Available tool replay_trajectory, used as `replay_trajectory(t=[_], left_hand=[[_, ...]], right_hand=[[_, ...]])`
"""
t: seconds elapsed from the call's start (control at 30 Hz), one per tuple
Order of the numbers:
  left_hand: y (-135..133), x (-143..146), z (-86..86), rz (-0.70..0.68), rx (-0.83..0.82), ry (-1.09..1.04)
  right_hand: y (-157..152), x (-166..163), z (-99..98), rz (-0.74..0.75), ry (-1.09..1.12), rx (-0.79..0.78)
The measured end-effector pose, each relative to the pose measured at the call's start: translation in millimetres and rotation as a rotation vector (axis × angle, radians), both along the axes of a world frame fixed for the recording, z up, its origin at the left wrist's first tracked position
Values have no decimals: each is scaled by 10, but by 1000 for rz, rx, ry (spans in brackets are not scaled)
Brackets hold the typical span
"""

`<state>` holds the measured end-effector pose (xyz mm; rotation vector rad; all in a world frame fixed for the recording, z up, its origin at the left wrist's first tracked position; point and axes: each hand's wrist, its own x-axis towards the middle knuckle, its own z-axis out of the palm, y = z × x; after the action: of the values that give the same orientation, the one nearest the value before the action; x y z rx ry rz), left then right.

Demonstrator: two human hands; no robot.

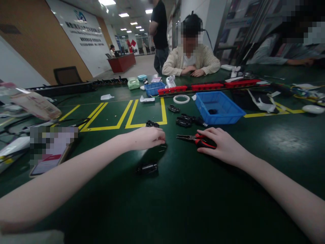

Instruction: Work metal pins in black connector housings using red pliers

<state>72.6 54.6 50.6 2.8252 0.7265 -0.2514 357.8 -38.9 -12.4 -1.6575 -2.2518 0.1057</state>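
My right hand [223, 145] rests on the green table [177, 203] with its fingers closed over the red-and-black handles of a pair of needle-nose pliers [193, 138], whose jaws point left. My left hand [147, 138] lies knuckles-up in a loose pinch at the table's middle; what its fingertips hold, if anything, is too small to make out. Thin metal pins [162, 148] lie just under that hand. A small black plastic part [147, 168] sits nearer to me, below the left hand.
More black parts [184, 121] lie beyond the pliers beside a blue bin [218, 108]. A white tape ring [181, 99], red strips [207, 86] and a smaller blue bin [153, 88] are farther back. A phone [49, 156] lies at left. People sit across the table.
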Motion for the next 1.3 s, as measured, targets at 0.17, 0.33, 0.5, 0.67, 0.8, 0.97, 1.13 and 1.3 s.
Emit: replay_trajectory(t=[0.17, 0.33, 0.5, 0.67, 0.8, 0.97, 1.13, 1.3], left_hand=[[-23, -354, 3, -257, 470, -72], [-295, -571, -54, -653, 535, 31], [-472, -580, -6, -729, 524, 51], [-489, -654, -8, -544, 491, -21], [-592, -658, -143, -360, 250, -138], [-761, -513, -368, -248, -16, -419], [-778, -432, -436, -99, -168, -481], [-779, -456, -462, -81, -69, -488]], right_hand=[[-40, -69, 37, 19, -90, 46], [-44, -120, 57, 86, -170, 103], [-52, -130, 122, 234, -194, 151], [-80, -154, 128, 312, -309, 338], [-96, -203, 62, 399, -286, 322], [-152, -371, 35, 418, -178, 401], [-198, -550, 77, 290, 39, 367], [-86, -762, 160, 293, 81, 247]])
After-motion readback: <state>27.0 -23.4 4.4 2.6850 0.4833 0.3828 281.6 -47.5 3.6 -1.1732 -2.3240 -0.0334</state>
